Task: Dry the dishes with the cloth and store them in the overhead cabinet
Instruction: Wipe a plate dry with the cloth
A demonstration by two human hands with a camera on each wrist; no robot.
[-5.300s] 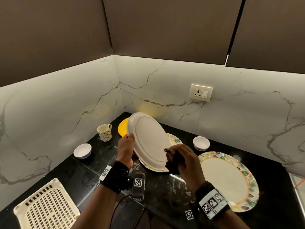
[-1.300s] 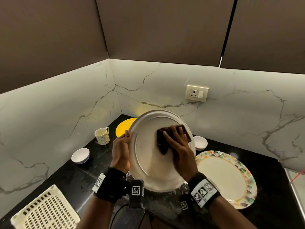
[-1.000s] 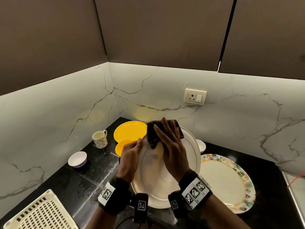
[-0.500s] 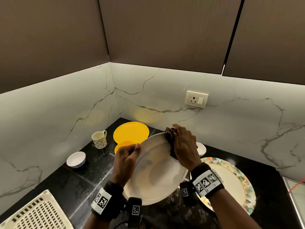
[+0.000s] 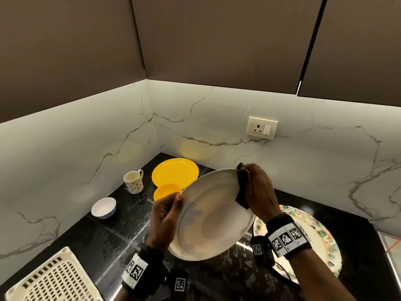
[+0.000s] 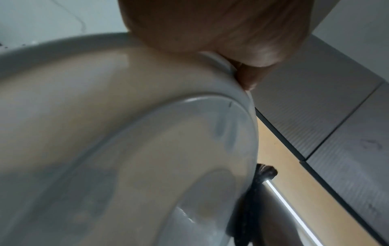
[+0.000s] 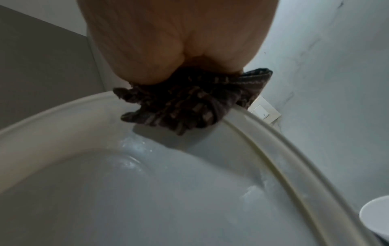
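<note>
Plates: 1 white plate point(image 5: 213, 216) mid-frame, left hand point(image 5: 163, 221) gripping rim, right hand point(image 5: 258, 192) clutching cloth point(image 5: 242, 185); 2 yellow plates point(image 5: 175, 173), 1 patterned plate point(image 5: 321, 240) lower right, 1 bowl point(image 5: 103, 207), 1 mug point(image 5: 133, 181).

Head view looks forward and down from above at the counter corner. The 2 wrist views sit very close, facing up along the white plate point(image 5: 213, 216), shared by all 3.

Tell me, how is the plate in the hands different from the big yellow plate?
The white plate is held tilted above the counter, the left hand gripping its rim; the big yellow plate lies flat on the black counter near the corner. The white plate is being wiped with the dark cloth that the right hand grips; nothing touches the yellow plate. Both are round.
</note>
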